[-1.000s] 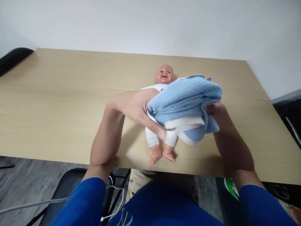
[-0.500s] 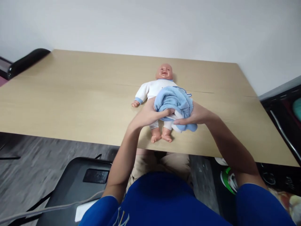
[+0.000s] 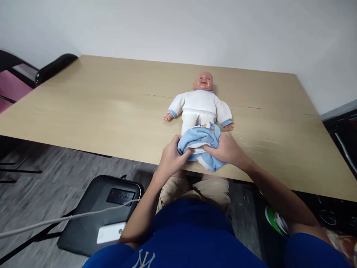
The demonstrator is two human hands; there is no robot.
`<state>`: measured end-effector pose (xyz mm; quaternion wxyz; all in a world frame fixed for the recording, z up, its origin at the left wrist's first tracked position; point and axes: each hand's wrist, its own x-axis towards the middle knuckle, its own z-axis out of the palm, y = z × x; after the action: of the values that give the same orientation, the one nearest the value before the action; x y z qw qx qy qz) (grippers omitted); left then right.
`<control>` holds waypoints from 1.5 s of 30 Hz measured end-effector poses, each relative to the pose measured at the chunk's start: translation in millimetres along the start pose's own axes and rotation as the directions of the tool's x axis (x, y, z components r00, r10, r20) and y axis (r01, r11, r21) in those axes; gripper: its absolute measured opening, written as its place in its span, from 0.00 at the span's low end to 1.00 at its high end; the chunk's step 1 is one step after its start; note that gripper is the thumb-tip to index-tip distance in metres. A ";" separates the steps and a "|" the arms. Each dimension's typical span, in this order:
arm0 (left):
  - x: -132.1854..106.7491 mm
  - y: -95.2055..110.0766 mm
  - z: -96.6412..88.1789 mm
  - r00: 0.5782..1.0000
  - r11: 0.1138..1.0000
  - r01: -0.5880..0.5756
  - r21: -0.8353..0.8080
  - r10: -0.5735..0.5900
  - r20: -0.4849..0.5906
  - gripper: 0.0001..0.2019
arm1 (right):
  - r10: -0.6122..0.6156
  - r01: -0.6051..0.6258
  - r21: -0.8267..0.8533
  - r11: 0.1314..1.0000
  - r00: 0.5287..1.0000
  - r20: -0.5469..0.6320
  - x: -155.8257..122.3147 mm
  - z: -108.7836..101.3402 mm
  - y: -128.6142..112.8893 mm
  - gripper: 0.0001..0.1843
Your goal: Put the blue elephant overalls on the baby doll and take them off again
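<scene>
A baby doll [image 3: 199, 106] in a white suit with blue cuffs lies on its back on the wooden table [image 3: 97, 108], head away from me. A bunched light blue fleece garment [image 3: 199, 139] with white lining covers its legs near the table's front edge. My left hand [image 3: 170, 158] is closed on the garment's left side. My right hand [image 3: 227, 149] grips its right side. The doll's legs and feet are hidden under the cloth and my hands.
A black chair [image 3: 92, 219] at my lower left carries a dark phone [image 3: 119, 196], a white device [image 3: 110, 232] and a white cable [image 3: 55, 219]. Another dark chair [image 3: 41, 70] stands at the table's far left. A green and white object [image 3: 275, 219] lies under the table's right side.
Both hands have brought the blue garment down from over the doll's chest to its legs. The doll's torso and both arms are uncovered, and the view has pulled back.
</scene>
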<state>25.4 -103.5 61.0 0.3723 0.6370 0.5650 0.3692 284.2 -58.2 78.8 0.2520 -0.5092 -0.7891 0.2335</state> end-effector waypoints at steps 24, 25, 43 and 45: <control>63.2 -33.7 7.6 0.996 0.993 -0.079 -0.088 0.082 0.039 0.09 | 0.069 -0.080 -0.137 0.987 0.994 -0.081 46.9 7.9 25.4 0.16; 58.7 -30.9 5.5 0.995 0.987 -0.061 -0.151 0.073 0.073 0.10 | 0.056 -0.063 -0.128 0.990 0.997 -0.050 44.0 2.9 19.3 0.17; 19.6 -59.2 14.0 0.981 0.929 -0.043 0.367 -0.031 0.194 0.08 | 0.110 -0.037 -0.339 0.940 0.974 0.197 18.2 28.6 -8.8 0.25; 19.0 -61.4 20.6 0.984 0.925 -0.055 0.377 -0.013 0.176 0.10 | 0.113 -0.035 -0.341 0.940 0.971 0.213 14.9 31.3 -6.8 0.26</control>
<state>18.2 -80.6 -2.0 0.2858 0.7331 0.5842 0.1992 254.3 -50.5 61.6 0.0602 -0.5437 -0.8212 0.1627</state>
